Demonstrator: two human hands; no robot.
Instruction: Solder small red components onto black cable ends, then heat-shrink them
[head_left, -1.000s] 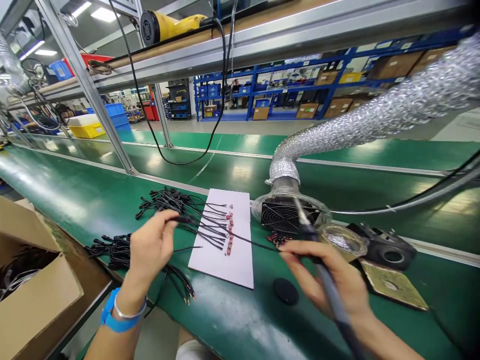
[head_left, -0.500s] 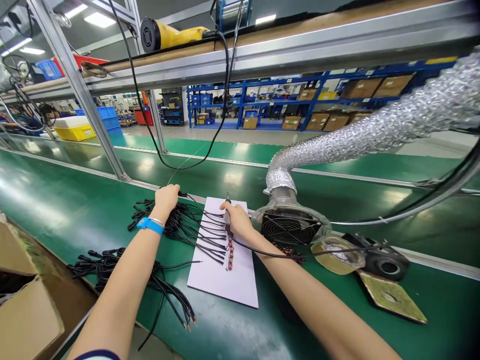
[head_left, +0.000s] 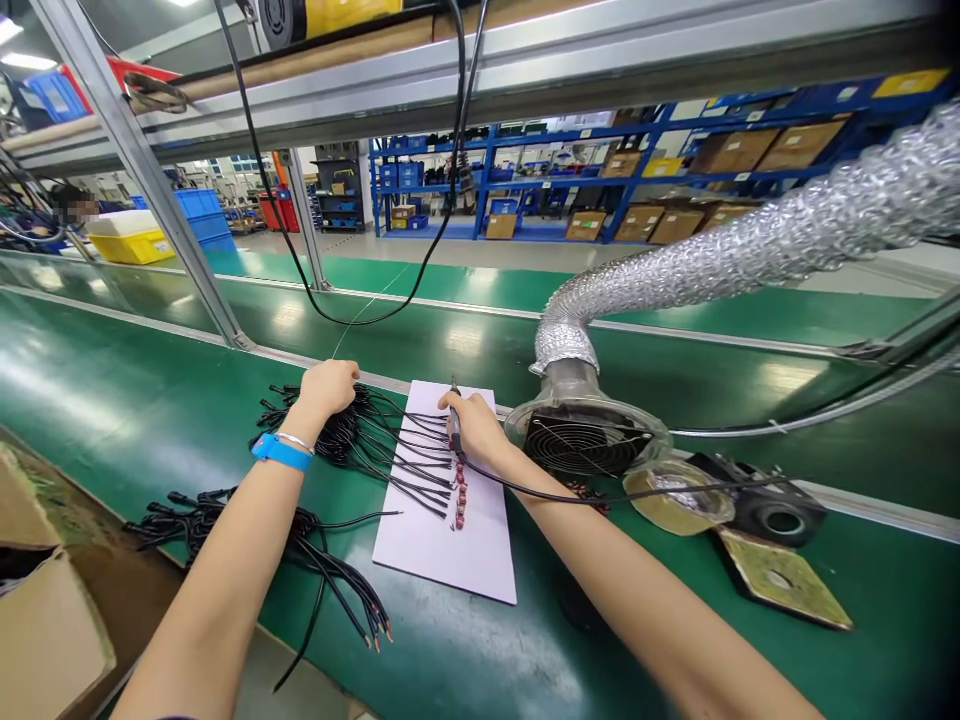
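My left hand (head_left: pixel 330 388) is closed above a bundle of black cables (head_left: pixel 341 430), and a thin silvery solder wire (head_left: pixel 365 309) rises from it. My right hand (head_left: pixel 474 425) grips a soldering iron (head_left: pixel 455 425), its tip pointing away from me over a white board (head_left: pixel 439 560). Black cable ends lie side by side across the board, pointing right. Beside them runs a column of small dark red parts (head_left: pixel 460 495), its far end hidden by the iron and hand. A second bundle of black cables (head_left: pixel 330 565) with bare copper ends lies nearer, partly behind my left forearm.
A fume extraction hood (head_left: pixel 589 440) with a silver duct (head_left: pixel 720 255) stands right of the board. Beyond my right forearm are a round yellowish container (head_left: pixel 679 497), a black holder (head_left: pixel 780 517) and a sponge plate (head_left: pixel 784 580). A black cable loop (head_left: pixel 296 260) hangs ahead; a cardboard box (head_left: pixel 52 620) sits lower left.
The camera view has tilted down slightly. A black cable end that showed beside my left fist is no longer seen there. My right hand stays over the board with the soldering iron.
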